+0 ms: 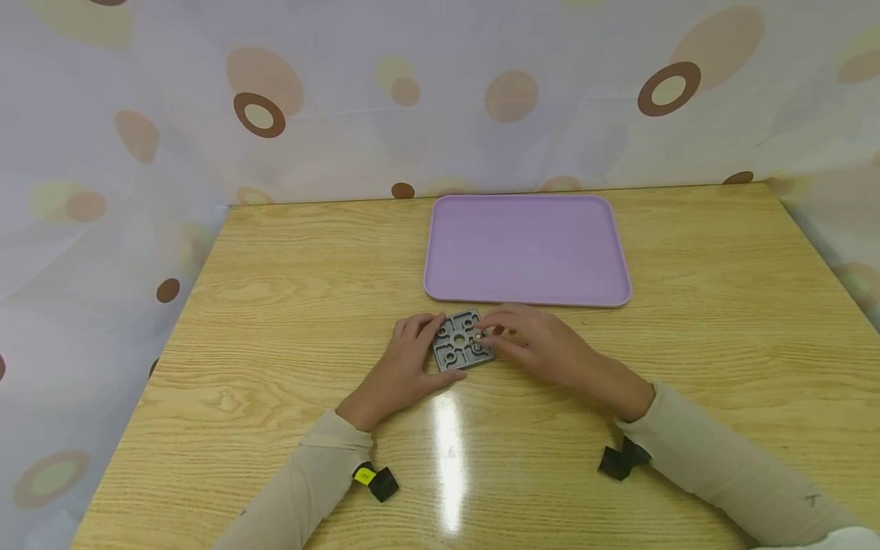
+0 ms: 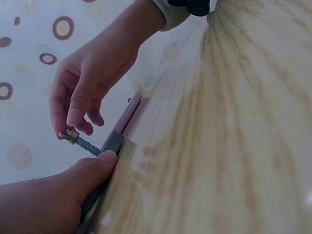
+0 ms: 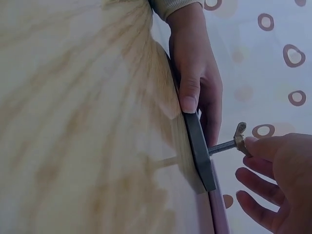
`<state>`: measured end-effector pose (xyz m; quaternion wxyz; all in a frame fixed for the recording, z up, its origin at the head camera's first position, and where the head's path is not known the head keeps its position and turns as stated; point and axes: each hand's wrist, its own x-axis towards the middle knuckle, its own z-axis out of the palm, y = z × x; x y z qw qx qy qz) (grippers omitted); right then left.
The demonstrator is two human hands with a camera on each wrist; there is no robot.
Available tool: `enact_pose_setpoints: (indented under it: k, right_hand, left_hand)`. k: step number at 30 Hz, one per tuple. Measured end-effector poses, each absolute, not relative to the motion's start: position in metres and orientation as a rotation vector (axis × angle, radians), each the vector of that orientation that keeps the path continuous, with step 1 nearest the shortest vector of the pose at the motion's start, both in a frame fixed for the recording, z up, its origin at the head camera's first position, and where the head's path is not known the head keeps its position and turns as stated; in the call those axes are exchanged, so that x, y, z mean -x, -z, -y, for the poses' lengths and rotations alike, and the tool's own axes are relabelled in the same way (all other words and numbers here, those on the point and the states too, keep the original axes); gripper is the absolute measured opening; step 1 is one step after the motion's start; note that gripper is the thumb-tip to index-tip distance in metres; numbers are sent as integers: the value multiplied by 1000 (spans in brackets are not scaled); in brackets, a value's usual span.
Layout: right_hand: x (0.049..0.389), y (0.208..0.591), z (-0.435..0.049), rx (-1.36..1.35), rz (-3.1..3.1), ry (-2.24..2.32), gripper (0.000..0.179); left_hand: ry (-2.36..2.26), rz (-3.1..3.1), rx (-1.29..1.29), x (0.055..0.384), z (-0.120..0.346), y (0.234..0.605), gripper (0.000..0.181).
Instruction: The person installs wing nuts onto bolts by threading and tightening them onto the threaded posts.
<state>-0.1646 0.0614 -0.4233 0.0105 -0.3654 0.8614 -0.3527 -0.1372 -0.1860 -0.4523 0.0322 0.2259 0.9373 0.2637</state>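
A square grey metal plate [image 1: 464, 354] with several round holes and raised ribs lies on the table before me. My left hand [image 1: 402, 368] holds it at its left side, fingers along the far edge and thumb at the near edge. From the plate's right part rises a threaded bolt [image 3: 223, 147], topped by a brass-coloured wing nut [image 3: 241, 139]. My right hand [image 1: 550, 347] pinches the wing nut at its wings with the fingertips, its other fingers loosely bent. In the left wrist view, a length of bare thread [image 2: 88, 146] shows between wing nut and plate.
A lilac tray [image 1: 525, 248] lies just beyond the plate, towards the back of the wooden table [image 1: 275, 305]. Spotted cloth [image 1: 454, 99] hangs behind the table and at both sides. A black device [image 1: 381, 483] is strapped at the left wrist, another [image 1: 619, 462] at the right.
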Motion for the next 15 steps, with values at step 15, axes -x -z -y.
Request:
enact_pose_setpoints:
  k: [15]
  right_hand:
    - [168,422,-64,1141,-2651,1198,12]
  left_hand:
    - [-809,-2890,-699,137,186,453,89]
